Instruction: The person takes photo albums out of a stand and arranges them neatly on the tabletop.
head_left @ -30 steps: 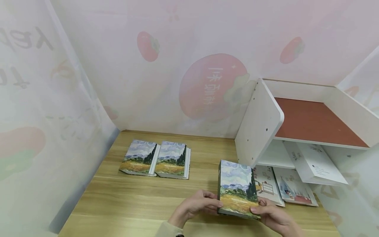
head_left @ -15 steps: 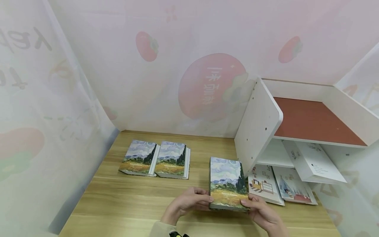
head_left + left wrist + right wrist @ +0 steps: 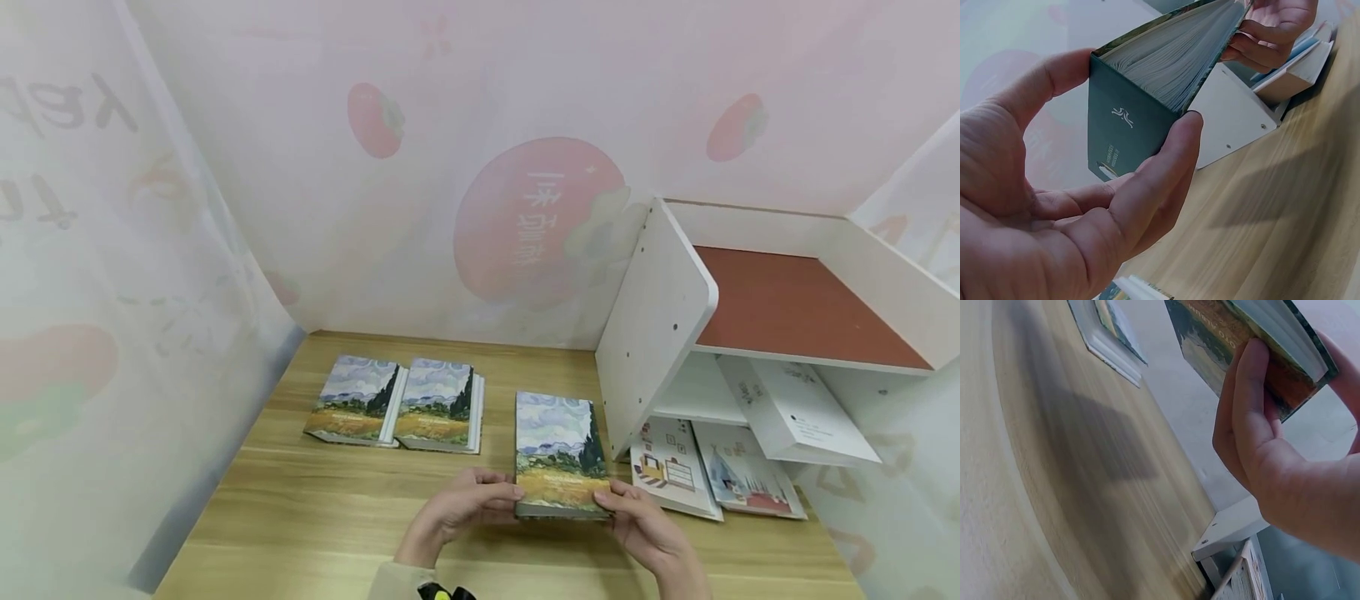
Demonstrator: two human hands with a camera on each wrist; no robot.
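Both hands hold a thick photo album (image 3: 558,450) with a painted landscape cover, raised over the wooden table. My left hand (image 3: 461,504) grips its spine side near the lower corner, thumb on one cover and fingers on the other. The left wrist view shows the dark green spine (image 3: 1125,122) and slightly fanned pages. At the opposite side, my right hand (image 3: 645,525) pinches the cover edges between thumb and fingers. Two stacks with the same cover lie at the back left: a left stack (image 3: 356,400) and a right stack (image 3: 437,404), side by side.
A white shelf unit (image 3: 656,325) with a reddish-brown top board (image 3: 795,308) stands on the right. A white box-like binder (image 3: 802,408) juts from its middle level. Two illustrated books (image 3: 675,467) stick out below. Printed fabric (image 3: 540,221) encloses the wooden table (image 3: 315,517).
Both hands have carried the album leftward and slightly away from me, off the front of the shelf unit. Their hold is the same, and the two stacks have stayed put.
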